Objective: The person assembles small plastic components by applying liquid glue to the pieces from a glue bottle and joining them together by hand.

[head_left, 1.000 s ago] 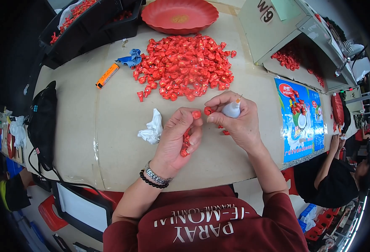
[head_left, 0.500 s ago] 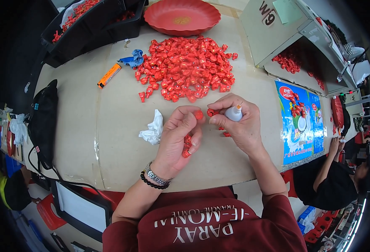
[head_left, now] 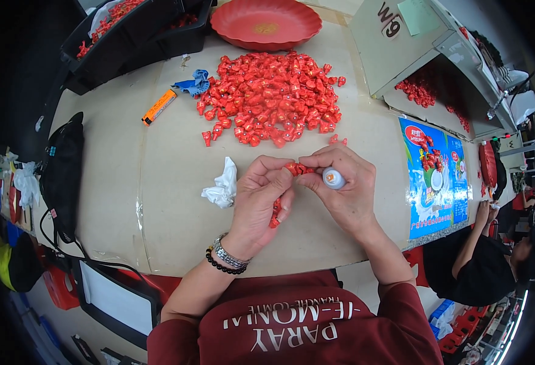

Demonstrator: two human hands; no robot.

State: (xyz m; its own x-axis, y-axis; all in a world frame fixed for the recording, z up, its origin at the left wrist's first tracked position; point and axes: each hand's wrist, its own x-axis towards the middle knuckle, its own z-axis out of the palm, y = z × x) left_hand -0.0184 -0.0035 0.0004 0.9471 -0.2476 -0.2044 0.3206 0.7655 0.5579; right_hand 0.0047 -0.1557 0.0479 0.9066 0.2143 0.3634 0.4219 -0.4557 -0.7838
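Observation:
My left hand (head_left: 260, 198) is closed, thumb and forefinger pinching a small red piece (head_left: 292, 168). More red pieces (head_left: 275, 213) sit under its curled lower fingers. My right hand (head_left: 351, 191) is closed too. Its fingertips hold another red piece (head_left: 305, 168) against the left one, while its palm keeps a small white squeeze bottle (head_left: 333, 179) with an orange tip. The fingers partly hide where the two pieces meet. Just beyond my hands lies a big heap of similar red pieces (head_left: 273, 97). A crumpled white tissue (head_left: 222, 184) rests beside my left hand.
Behind the heap stands a red scalloped tray (head_left: 231, 21). Black bins (head_left: 134, 42) are at the far left. An orange box (head_left: 158, 107) and blue scrap (head_left: 193, 83) lie left of the heap. To the right are a grey cabinet (head_left: 395, 36), a blue printed sheet (head_left: 422, 201) and a seated person (head_left: 477, 267).
My hands have come together, bringing the two red pieces into contact. The bottle in my right hand has tipped, so its orange tip now points more toward me.

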